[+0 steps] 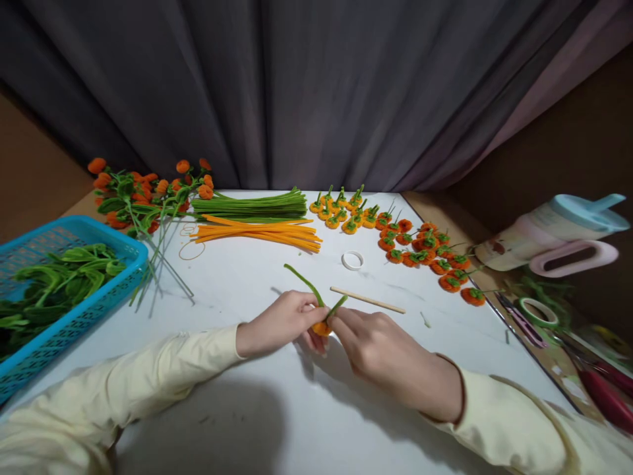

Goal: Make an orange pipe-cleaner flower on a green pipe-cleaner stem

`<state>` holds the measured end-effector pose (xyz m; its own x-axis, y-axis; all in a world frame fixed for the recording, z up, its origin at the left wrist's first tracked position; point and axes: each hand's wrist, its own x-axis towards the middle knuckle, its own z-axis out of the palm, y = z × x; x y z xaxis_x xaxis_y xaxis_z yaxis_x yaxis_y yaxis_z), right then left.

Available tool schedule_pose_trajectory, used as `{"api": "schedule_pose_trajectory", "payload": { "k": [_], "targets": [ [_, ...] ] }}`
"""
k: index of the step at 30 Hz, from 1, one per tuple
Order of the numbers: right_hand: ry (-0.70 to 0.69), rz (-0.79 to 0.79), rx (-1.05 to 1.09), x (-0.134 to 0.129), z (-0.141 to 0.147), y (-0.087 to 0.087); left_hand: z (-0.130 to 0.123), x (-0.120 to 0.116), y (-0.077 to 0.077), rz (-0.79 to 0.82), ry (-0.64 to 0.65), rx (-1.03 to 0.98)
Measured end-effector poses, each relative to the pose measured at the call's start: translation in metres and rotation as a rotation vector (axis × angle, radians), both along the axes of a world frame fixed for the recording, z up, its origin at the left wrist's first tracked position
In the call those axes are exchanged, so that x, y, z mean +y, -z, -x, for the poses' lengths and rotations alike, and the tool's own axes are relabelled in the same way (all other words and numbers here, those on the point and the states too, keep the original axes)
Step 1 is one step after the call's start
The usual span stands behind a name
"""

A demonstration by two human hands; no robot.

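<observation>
My left hand (pixel 284 321) is closed on a small yellow-orange pipe-cleaner ball (pixel 322 328), shaped like a little pumpkin, with the thumb on top. From the ball rises a green pipe cleaner (pixel 306 282), one end bending up to the left and the other up to the right. The fingers of my right hand (pixel 383 343) are pinched at the base of the right end, against the ball. They partly cover the spot where green meets orange. Just beyond my right hand lies a thin wooden stick (pixel 368 300), and behind that a white tape ring (pixel 353 260).
Green pipe cleaners (pixel 252 206) and orange pipe cleaners (pixel 257 233) lie at the back. Yellow-orange balls (pixel 349 225) and darker orange ones (pixel 425 244) stand right of them. A blue basket (pixel 133 254) of leaves is left; a tumbler (pixel 539 231) and pink-handled scissors (pixel 524 323) are right.
</observation>
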<state>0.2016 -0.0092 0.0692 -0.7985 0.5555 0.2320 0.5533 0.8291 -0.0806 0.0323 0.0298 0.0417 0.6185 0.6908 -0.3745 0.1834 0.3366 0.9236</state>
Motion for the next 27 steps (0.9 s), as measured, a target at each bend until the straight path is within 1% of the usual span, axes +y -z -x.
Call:
{"api": "schedule_pose_trajectory", "payload": {
  "k": [2, 4, 6, 7, 8, 9, 10, 11, 12, 13, 15, 16, 18, 19, 20, 22, 24, 27],
  "targets": [
    [-0.174, -0.269, -0.118, 0.001, -0.001, -0.002, 0.003, 0.006, -0.006, 0.122, 0.054, -0.052],
    [-0.314, -0.453, -0.175, 0.005, -0.005, -0.001, 0.006, 0.010, -0.011, 0.203, 0.097, -0.072],
    [-0.397, -0.542, -0.159, 0.011, -0.013, 0.003, 0.006, 0.009, -0.011, 0.204, 0.109, -0.099],
    [-0.420, -0.556, -0.127, 0.015, -0.018, 0.005, 0.006, 0.007, -0.009, 0.174, 0.094, -0.118],
    [-0.431, -0.536, -0.089, 0.017, -0.022, 0.008, 0.004, 0.004, -0.007, 0.129, 0.069, -0.137],
    [-0.424, -0.479, -0.044, 0.019, -0.026, 0.011, 0.003, 0.002, -0.003, 0.072, 0.033, -0.152],
    [-0.387, -0.390, 0.014, 0.020, -0.029, 0.014, 0.001, -0.001, 0.000, 0.005, -0.014, -0.157],
    [-0.318, -0.277, 0.090, 0.020, -0.030, 0.017, 0.000, -0.003, 0.004, -0.071, -0.057, -0.154],
    [-0.208, -0.147, 0.185, 0.018, -0.030, 0.020, -0.001, -0.005, 0.007, -0.147, -0.090, -0.141],
    [-0.058, -0.002, 0.303, 0.016, -0.029, 0.023, -0.002, -0.007, 0.011, -0.229, -0.117, -0.122],
    [0.237, 0.355, 0.526, 0.010, -0.023, 0.026, 0.000, -0.008, 0.017, -0.416, -0.152, -0.051],
    [0.336, 0.571, 0.603, 0.008, -0.019, 0.027, 0.001, -0.009, 0.020, -0.525, -0.166, -0.002],
    [0.436, 0.950, 0.720, 0.004, -0.011, 0.026, 0.005, -0.009, 0.027, -0.765, -0.169, 0.098],
    [0.457, 1.086, 0.763, 0.004, -0.008, 0.025, 0.007, -0.008, 0.031, -0.880, -0.147, 0.129],
    [0.472, 1.175, 0.796, 0.004, -0.006, 0.024, 0.008, -0.008, 0.034, -0.988, -0.111, 0.145],
    [0.509, 1.245, 0.837, 0.006, -0.004, 0.022, 0.011, -0.007, 0.038, -1.156, -0.053, 0.147],
    [0.543, 1.244, 0.857, 0.009, -0.003, 0.021, 0.011, -0.007, 0.041, -1.263, -0.047, 0.120],
    [0.567, 1.205, 0.868, 0.011, -0.002, 0.024, 0.011, -0.005, 0.043, -1.349, -0.082, 0.076]
  ]
}}
